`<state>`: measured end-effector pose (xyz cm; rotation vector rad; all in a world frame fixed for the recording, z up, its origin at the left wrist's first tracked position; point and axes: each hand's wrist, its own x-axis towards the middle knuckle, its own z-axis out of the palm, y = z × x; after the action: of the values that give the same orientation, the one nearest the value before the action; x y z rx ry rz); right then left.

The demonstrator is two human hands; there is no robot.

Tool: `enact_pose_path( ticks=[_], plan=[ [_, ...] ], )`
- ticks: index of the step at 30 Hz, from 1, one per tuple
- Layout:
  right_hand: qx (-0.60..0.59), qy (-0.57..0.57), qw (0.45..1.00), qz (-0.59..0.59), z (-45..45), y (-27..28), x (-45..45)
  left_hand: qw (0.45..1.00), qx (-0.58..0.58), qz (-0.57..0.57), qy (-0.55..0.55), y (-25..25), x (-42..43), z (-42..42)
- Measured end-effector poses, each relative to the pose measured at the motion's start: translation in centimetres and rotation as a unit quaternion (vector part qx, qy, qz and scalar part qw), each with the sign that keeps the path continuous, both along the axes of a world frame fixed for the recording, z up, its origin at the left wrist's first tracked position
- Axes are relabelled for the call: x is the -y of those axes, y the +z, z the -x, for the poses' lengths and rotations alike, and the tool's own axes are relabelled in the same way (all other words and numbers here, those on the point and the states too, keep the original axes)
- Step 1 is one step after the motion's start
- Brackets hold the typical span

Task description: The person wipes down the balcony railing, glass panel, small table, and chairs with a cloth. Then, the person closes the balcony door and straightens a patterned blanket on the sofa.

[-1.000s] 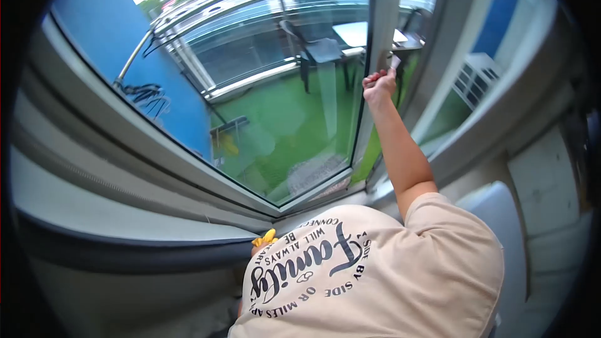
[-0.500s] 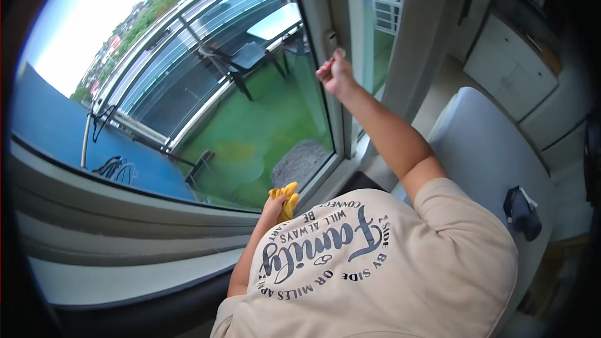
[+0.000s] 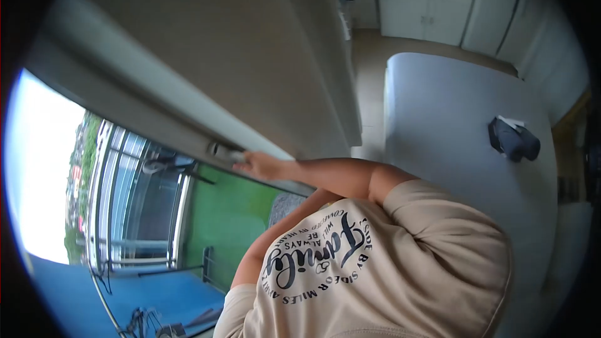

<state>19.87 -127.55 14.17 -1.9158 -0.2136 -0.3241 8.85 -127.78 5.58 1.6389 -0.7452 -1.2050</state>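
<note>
My right hand point(image 3: 263, 166) reaches across to the left, its fingers closed around the pale handle point(image 3: 234, 156) on the balcony door's frame point(image 3: 169, 126). My left forearm point(image 3: 282, 228) passes beneath the right arm, which hides the left hand and its fingers. Just under the right arm, a tiny bit of yellow point(image 3: 330, 205) shows against my shirt; what it belongs to cannot be made out. Through the glass lie a green balcony floor point(image 3: 231, 209) and a grey mat point(image 3: 285, 208).
A pale-covered bed point(image 3: 457, 112) stands to the right, bearing a dark bundled item point(image 3: 514, 139). White cabinets point(image 3: 426, 9) line the far wall. On the balcony are a railing point(image 3: 178, 219), a dark chair point(image 3: 166, 164) and a blue wall point(image 3: 125, 285).
My view has swung right, bringing more of the bed and cabinets in. The right hand has closed on the handle. My left hand, earlier holding a yellow glove-like item, is now hidden.
</note>
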Motion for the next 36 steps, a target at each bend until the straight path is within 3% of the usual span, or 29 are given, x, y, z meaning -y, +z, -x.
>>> enact_pose_path(
  ticks=[2, 4, 6, 9, 10, 11, 12, 14, 15, 16, 17, 18, 21, 23, 24, 25, 27, 29, 31, 36],
  plan=[
    [-0.109, 0.040, 0.992, 0.052, 0.8, 0.1, 0.4, 0.998, 0.057, -0.018, -0.013, -0.1, 4.9, -1.1],
    [-0.087, 0.080, 0.985, 0.128, 3.7, -0.4, 1.9, 0.993, 0.112, -0.037, -0.027, -0.2, 9.5, -2.0],
    [-0.231, 0.264, 0.934, 0.062, 8.5, 6.8, 9.1, 0.986, 0.154, -0.050, -0.041, -0.5, 14.2, -2.4],
    [-0.229, 0.281, 0.910, -0.201, 12.0, 7.7, 19.3, 0.971, 0.225, -0.062, -0.050, 0.7, 21.2, -3.1],
    [-0.213, 0.254, 0.894, -0.301, 12.8, 6.8, 22.5, 0.998, 0.040, -0.006, -0.038, 0.1, 23.5, -4.1],
    [-0.229, 0.224, 0.877, -0.358, 13.5, 6.0, 25.7, 0.988, -0.145, 0.049, -0.027, -3.6, 26.4, -6.4],
    [-0.242, 0.193, 0.857, -0.413, 14.4, 5.3, 28.5, 0.978, -0.193, 0.057, -0.047, -7.0, 28.9, -9.5],
    [-0.237, 0.020, 0.883, -0.404, 16.3, 5.4, 32.3, 0.952, -0.286, 0.066, -0.087, -13.6, 34.0, -15.7],
    [-0.213, -0.031, 0.869, -0.445, 16.7, 4.6, 34.1, 0.994, -0.051, 0.022, -0.090, -12.8, 35.5, -17.9],
    [-0.188, -0.082, 0.851, -0.483, 16.6, 3.1, 35.9, 0.978, 0.176, -0.062, -0.089, -11.9, 37.0, -20.2],
    [-0.160, -0.134, 0.830, -0.517, 16.2, 1.8, 37.7, 0.969, 0.217, -0.096, -0.067, -4.6, 36.3, -18.9],
    [-0.171, -0.228, 0.800, -0.528, 15.5, 0.9, 39.2, 0.964, 0.246, -0.090, -0.036, -3.8, 37.8, -20.1],
    [-0.167, -0.377, 0.745, -0.525, 14.6, -6.9, 45.3, 0.978, 0.175, -0.089, 0.076, -8.6, 43.4, -25.2],
    [-0.215, -0.466, 0.707, -0.487, 15.0, -12.3, 50.1, 0.976, -0.068, -0.179, 0.106, -8.7, 48.0, -28.1],
    [-0.250, -0.499, 0.690, -0.461, 15.8, -14.8, 51.6, 0.949, -0.193, -0.224, 0.112, -9.0, 50.2, -29.2],
    [-0.260, -0.547, 0.661, -0.444, 16.4, -17.3, 52.8, 0.939, -0.252, -0.192, 0.135, -9.7, 51.8, -30.0],
    [-0.365, -0.540, 0.680, -0.336, 18.2, -21.1, 55.7, 0.935, -0.241, -0.229, 0.125, -9.5, 56.3, -31.8],
    [-0.384, -0.581, 0.678, -0.236, 19.9, -26.2, 57.8, 0.948, -0.216, -0.202, 0.121, -9.5, 61.2, -33.2],
    [-0.418, -0.590, 0.678, -0.132, 19.7, -23.7, 58.8, 0.953, -0.205, -0.203, 0.094, -8.9, 66.0, -35.2],
    [-0.425, -0.599, 0.670, -0.105, 16.9, -26.5, 65.6, 0.952, -0.236, -0.194, 0.017, -10.1, 78.1, -41.8]
  ],
)
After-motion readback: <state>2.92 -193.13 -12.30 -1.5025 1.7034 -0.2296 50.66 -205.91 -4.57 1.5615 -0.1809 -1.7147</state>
